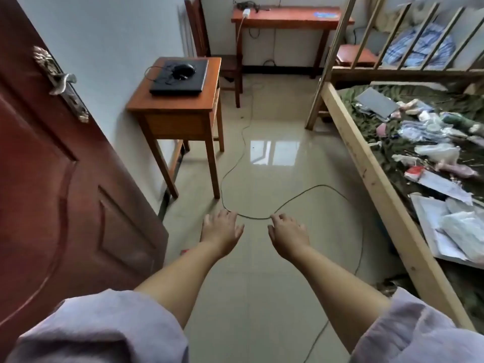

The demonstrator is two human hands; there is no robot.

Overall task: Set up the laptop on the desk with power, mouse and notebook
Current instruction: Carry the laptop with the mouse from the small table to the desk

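Note:
A shut black laptop [180, 79] lies on a small wooden side table [172, 106] against the left wall. A black wired mouse [184, 69] rests on its lid with its thin cable looped around it. Farther back stands a red-brown desk [285, 17] with a white power strip [246, 13] and a dark charger on its top. My left hand [222, 230] and my right hand [288, 231] reach out over the floor, palms down, fingers apart, holding nothing. Both are well short of the side table.
A thin dark cable [235, 163] snakes across the glossy tiled floor. A red-brown door [52, 166] stands open at left. A wooden bunk bed [366, 163] covered with papers and clutter fills the right. A wooden chair [207, 48] stands behind the side table.

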